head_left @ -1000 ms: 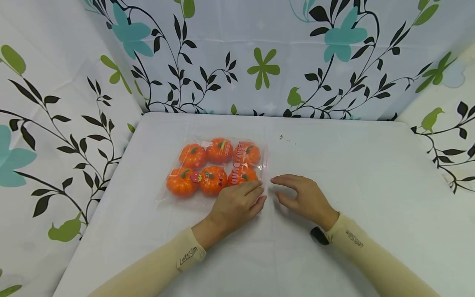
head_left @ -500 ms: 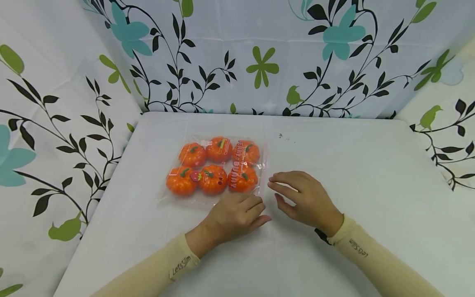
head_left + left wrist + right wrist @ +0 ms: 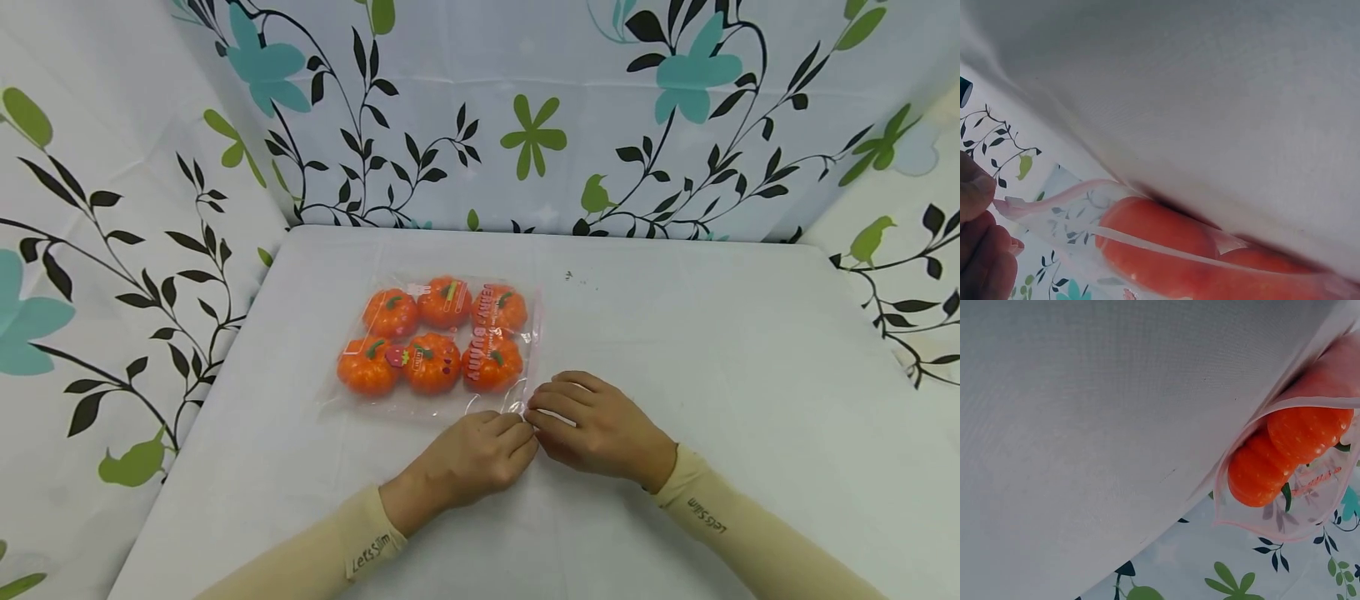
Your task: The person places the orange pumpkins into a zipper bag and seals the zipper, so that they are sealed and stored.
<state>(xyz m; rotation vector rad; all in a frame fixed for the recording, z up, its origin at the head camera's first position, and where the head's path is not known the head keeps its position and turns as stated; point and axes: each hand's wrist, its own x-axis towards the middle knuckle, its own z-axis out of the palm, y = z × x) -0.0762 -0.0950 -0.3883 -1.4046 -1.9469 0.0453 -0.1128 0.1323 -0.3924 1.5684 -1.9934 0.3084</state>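
Note:
A clear plastic bag [image 3: 420, 406] with pink edging and printed lettering lies flat on the table. Several small orange pumpkins [image 3: 432, 364] with green stems are inside it, in two rows. At the bag's near right corner, my left hand [image 3: 480, 458] pinches the edge with curled fingers. My right hand [image 3: 600, 427] meets it there, its fingertips pinching the same corner; the exact contact is partly hidden. In the left wrist view, fingers [image 3: 982, 244] hold the bag's pink-edged corner [image 3: 1013, 207], lifted up. The right wrist view shows the bag's pink rim [image 3: 1260, 532] around the pumpkins, without a hand.
A white cloth covers the table [image 3: 712, 333], which extends well to the right of the bag. Behind it and along both sides hang curtains [image 3: 450, 83] printed with leaves, birds and flowers. A few dark specks [image 3: 568, 275] mark the cloth near the back.
My left hand has slid off the front right pumpkin toward the near edge of the bag. The right hand has come left and nearer, joining it at the corner, where the plastic now puckers.

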